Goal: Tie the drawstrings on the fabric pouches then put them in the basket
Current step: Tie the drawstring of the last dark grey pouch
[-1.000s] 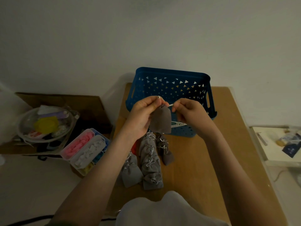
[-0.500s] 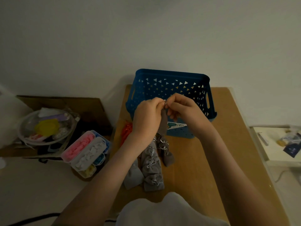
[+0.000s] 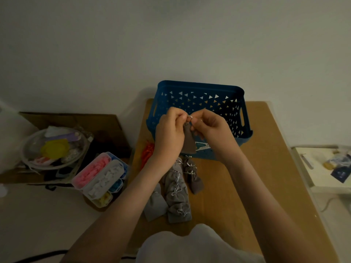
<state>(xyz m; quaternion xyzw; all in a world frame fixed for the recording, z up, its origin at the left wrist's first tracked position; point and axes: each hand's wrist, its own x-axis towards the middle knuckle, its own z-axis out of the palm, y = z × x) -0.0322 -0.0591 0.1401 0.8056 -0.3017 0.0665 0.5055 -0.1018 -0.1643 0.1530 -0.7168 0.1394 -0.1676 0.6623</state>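
While your hands were apart 1 second ago with the cord stretched between them, they have since closed in: your left hand [image 3: 170, 130] and right hand [image 3: 210, 128] now sit almost touching, each pinching the silver drawstring [image 3: 190, 117] at the neck of the grey pouch [image 3: 189, 141]. A small loop of cord shows just above your fingertips, so you look to be partway through forming the knot rather than pulling it tight. The pouch hangs below your fingers, in the air in front of the near wall of the blue basket [image 3: 199, 86] and above the desk [image 3: 237, 177], not inside the basket. That suggests this pouch is close to finished, with only the tightening and the drop into the basket left. The other pouches [image 3: 176, 188] lie in a pile on the desk between your forearms, some with silver cords bunched at the neck. No pouch is visible in the basket, though your hands hide part of it
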